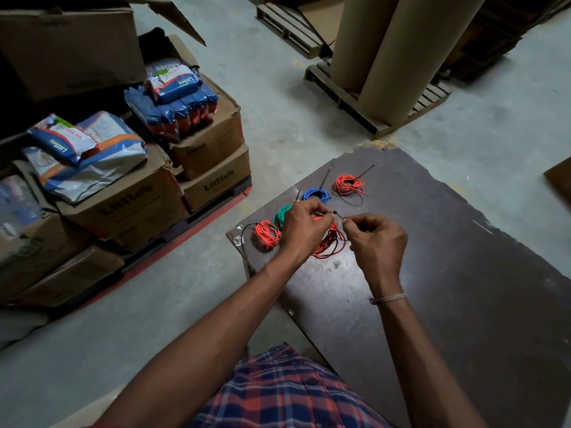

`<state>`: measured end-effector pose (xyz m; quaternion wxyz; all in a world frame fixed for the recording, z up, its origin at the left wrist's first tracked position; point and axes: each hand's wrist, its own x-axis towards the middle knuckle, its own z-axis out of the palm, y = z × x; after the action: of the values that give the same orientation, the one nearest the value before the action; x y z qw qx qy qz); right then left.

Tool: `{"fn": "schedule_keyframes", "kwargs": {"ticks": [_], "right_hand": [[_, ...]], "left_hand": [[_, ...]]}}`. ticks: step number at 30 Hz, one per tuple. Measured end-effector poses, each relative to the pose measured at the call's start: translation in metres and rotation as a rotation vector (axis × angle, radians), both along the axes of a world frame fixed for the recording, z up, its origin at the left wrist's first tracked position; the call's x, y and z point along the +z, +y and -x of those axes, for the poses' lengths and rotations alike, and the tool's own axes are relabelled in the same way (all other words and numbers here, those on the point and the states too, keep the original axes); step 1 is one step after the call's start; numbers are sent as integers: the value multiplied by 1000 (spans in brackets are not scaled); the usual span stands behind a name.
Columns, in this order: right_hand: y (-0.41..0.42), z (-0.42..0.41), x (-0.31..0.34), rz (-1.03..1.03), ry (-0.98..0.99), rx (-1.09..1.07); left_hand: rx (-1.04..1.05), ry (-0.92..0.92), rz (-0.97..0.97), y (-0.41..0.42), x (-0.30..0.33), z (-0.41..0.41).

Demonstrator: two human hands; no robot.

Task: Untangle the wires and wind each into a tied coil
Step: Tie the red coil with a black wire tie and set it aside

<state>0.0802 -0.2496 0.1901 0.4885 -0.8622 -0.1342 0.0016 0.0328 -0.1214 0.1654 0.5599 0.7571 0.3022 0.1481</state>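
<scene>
A dark red wire coil (328,245) hangs between my hands just above the dark board (463,273). My left hand (304,225) grips the top of this coil together with the head end of a black cable tie (337,214). My right hand (375,239) pinches the tie's other end. Tied coils lie on the board behind: an orange-red one (266,234) at the left, a green one (281,215) partly hidden by my left hand, a blue one (315,195), and a red one (349,184) farthest back. Black tie tails stick out of them.
Cardboard boxes (129,208) stacked with blue and white packets (182,97) stand on a red pallet to the left. Large brown paper rolls (389,54) stand on a wooden pallet (364,109) behind the board. Grey concrete floor (293,118) surrounds everything.
</scene>
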Motion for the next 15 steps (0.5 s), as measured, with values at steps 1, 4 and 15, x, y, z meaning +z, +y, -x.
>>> {"fn": "schedule_keyframes", "kwargs": {"ticks": [1,4,15], "right_hand": [[0,0,0,0,1,0],[-1,0,0,-7,12,-1],[-6,-4,-4,-17,91,16]], "left_hand": [[-3,-3,0,0,0,0],[-1,-3,-21,0,-1,0],[-107,3,-144,-2,4,3]]}}
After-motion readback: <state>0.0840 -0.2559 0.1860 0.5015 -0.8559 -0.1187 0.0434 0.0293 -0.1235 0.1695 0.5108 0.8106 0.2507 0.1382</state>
